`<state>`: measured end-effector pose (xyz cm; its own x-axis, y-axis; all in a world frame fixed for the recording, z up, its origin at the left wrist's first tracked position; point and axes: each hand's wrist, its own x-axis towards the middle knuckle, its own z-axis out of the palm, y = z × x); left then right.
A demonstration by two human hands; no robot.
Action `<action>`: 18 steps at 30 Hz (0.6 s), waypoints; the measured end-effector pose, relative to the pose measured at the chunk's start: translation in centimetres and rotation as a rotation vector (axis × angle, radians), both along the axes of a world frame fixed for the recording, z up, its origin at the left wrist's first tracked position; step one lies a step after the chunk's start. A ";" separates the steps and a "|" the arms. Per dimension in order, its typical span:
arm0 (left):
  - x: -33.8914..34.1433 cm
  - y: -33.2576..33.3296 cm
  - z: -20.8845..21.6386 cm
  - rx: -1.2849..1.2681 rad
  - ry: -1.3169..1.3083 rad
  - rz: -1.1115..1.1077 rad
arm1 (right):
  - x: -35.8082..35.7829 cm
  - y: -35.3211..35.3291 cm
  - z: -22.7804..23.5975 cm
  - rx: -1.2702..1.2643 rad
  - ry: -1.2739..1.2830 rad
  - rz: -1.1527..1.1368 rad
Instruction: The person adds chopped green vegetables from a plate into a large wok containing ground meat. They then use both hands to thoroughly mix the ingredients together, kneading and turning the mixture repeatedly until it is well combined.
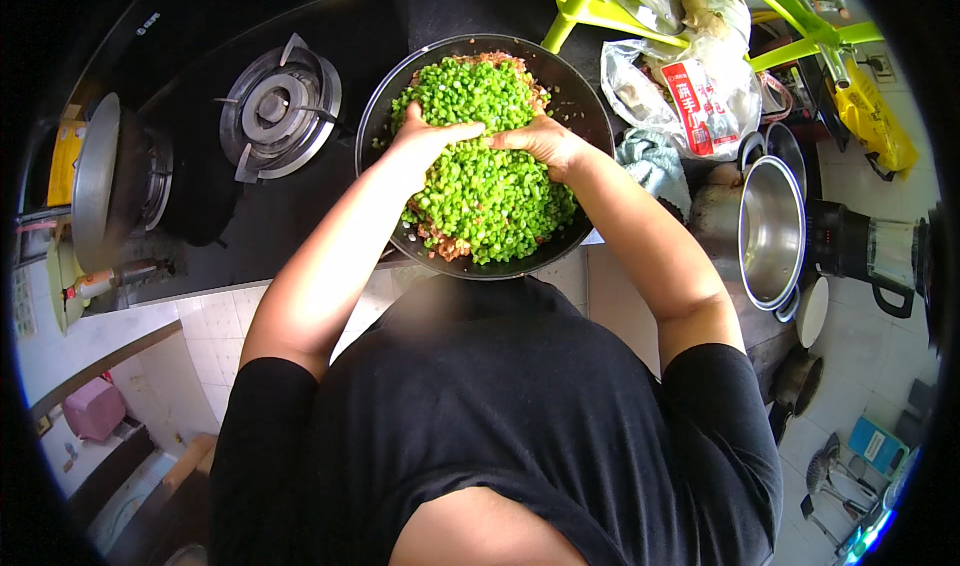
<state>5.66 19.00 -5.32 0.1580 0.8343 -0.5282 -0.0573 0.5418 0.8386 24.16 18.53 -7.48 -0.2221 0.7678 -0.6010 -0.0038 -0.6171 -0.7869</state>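
Observation:
A wide, round black pan (582,91) is in front of me at the counter's edge. It holds a heap of finely chopped green vegetable (487,201), with pinkish-brown minced meat (447,245) showing around its rim. My left hand (422,146) presses on the left side of the greens, its thumb stretched inward and its index finger pointing away from me. Opposite it, my right hand (545,144) rests on the right side with its thumb reaching toward the left one. Both thumbs nearly meet over the heap. The other fingers are partly sunk in the greens or hidden.
A gas burner (272,109) sits left of the pan, with a wok lid (97,181) beyond it. Clear plastic bags (640,86) and a cloth (655,161) lie under a green rack (575,6). Rightward stand a steel pot (772,231) and a blender (890,256).

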 end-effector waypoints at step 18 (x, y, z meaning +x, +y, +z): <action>-1.2 -2.7 2.3 0.185 -0.060 -0.041 | 0.9 -1.5 5.8 0.291 -0.796 0.344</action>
